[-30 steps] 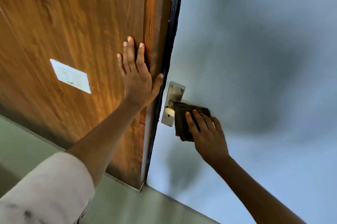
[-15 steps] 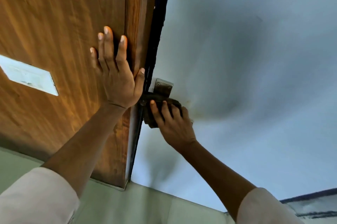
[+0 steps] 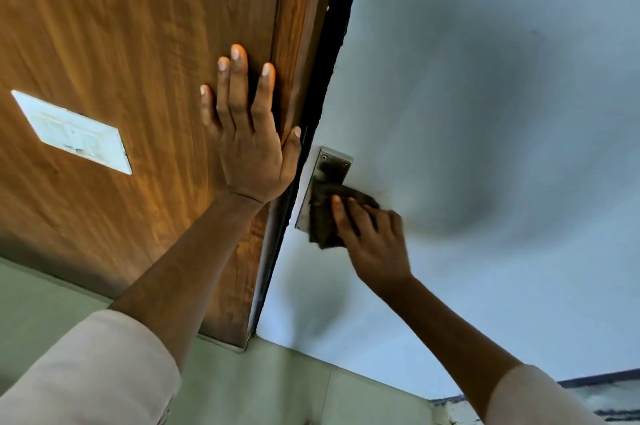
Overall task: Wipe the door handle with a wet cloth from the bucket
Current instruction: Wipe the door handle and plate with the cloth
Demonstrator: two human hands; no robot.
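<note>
A steel handle plate [image 3: 331, 164] is screwed to the pale grey door [image 3: 485, 78], close to its edge. A dark brown cloth [image 3: 323, 213] lies over the lower part of the plate and hides the handle itself. My right hand [image 3: 372, 237] presses the cloth against the plate, fingers on top of it. My left hand [image 3: 247, 137] rests flat with spread fingers on the brown wooden panel [image 3: 121, 44] beside the door edge, holding nothing. The bucket is out of view.
A white switch plate [image 3: 72, 132] is set in the wooden panel at the left. A black strip [image 3: 332, 54] runs between the panel and the door. Pale green floor tiles [image 3: 277, 386] show below.
My right hand and the cloth have slid down and to the right on the plate, uncovering its upper screws. My left hand stays flat on the wood. The camera view has shifted.
</note>
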